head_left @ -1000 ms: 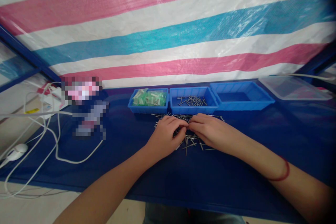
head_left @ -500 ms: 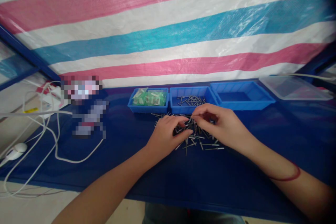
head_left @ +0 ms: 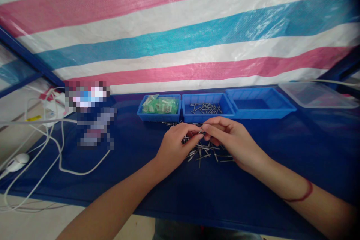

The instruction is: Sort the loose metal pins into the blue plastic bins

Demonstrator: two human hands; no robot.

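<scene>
A loose pile of thin metal pins [head_left: 208,152] lies on the blue table [head_left: 146,172], just in front of three blue bins. My left hand [head_left: 176,147] rests on the pile's left side with its fingers curled and its fingertips pinched together. My right hand [head_left: 232,139] comes from the right, thumb and forefinger pinched at the same spot, fingertip to fingertip with the left. A small pin shows between the two pinches. A red band circles my right wrist.
Left bin [head_left: 159,114] holds green-and-clear pieces, middle bin [head_left: 206,114] holds more pins, right bin [head_left: 260,105] looks bare inside. A clear plastic tray [head_left: 316,95] sits far right. White cables [head_left: 56,150] and a white mouse [head_left: 18,162] lie left. A striped tarp hangs behind.
My right hand reached forward towards the middle bin, then drew back over the pile. Both hands' fingertips meet again in a pinch. The left hand barely moved.
</scene>
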